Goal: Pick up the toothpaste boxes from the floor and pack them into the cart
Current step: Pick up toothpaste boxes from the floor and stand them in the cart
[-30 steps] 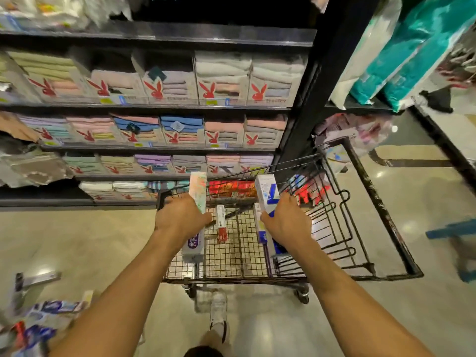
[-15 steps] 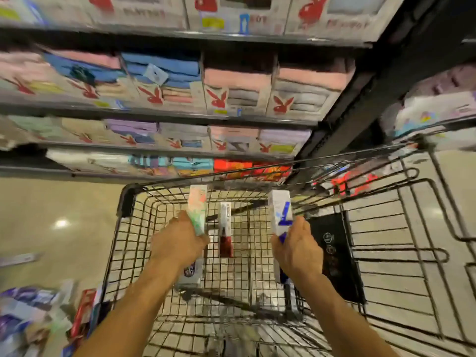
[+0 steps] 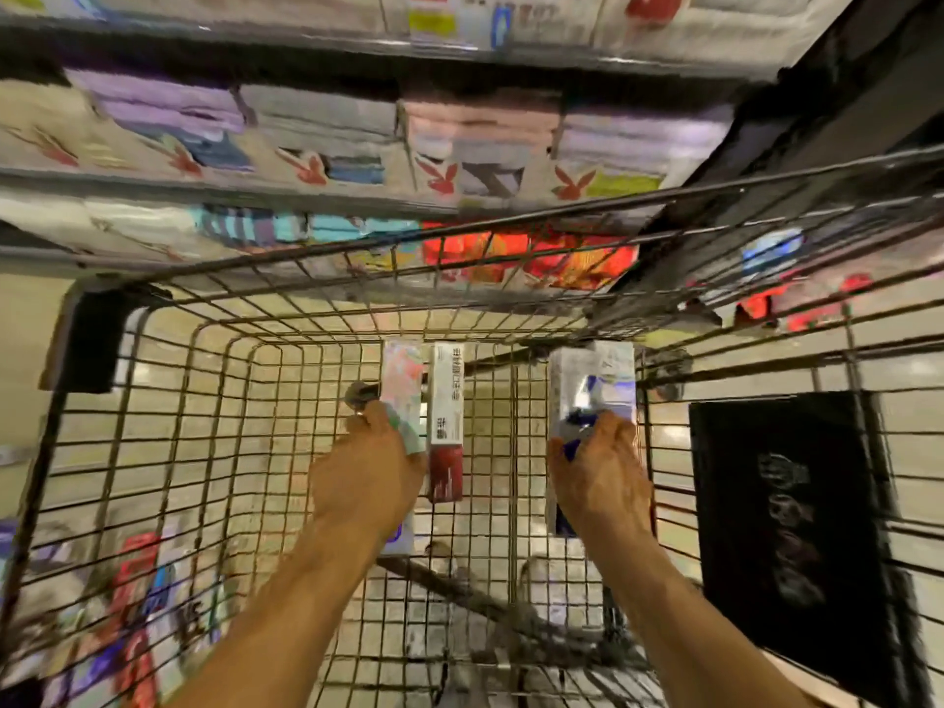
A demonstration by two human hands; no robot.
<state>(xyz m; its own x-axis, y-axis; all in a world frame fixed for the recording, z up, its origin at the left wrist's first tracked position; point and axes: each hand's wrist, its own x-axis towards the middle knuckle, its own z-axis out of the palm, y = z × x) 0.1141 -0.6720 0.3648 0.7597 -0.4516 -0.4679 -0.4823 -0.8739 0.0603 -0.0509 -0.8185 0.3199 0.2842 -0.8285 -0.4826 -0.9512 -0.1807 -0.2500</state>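
Both arms reach down into the black wire cart [image 3: 153, 380]. My left hand [image 3: 365, 477] grips a long pale pastel toothpaste box [image 3: 403, 385], held low over the cart's mesh floor. My right hand [image 3: 603, 482] grips a white and blue toothpaste box [image 3: 592, 380] at the same depth. Between the two hands a white and dark red toothpaste box [image 3: 445, 416] lies flat on the cart floor. More toothpaste boxes [image 3: 133, 580] lie scattered on the floor outside the cart, seen through its left wall.
A black plastic panel [image 3: 786, 528] hangs on the cart's right side. Shelves [image 3: 357, 145] stocked with boxed folded towels stand just beyond the cart's far end. Glossy beige floor tiles [image 3: 30, 324] show at the left.
My view has dropped closer over the cart. Both hands have gone deeper into the basket, each still gripping its box.
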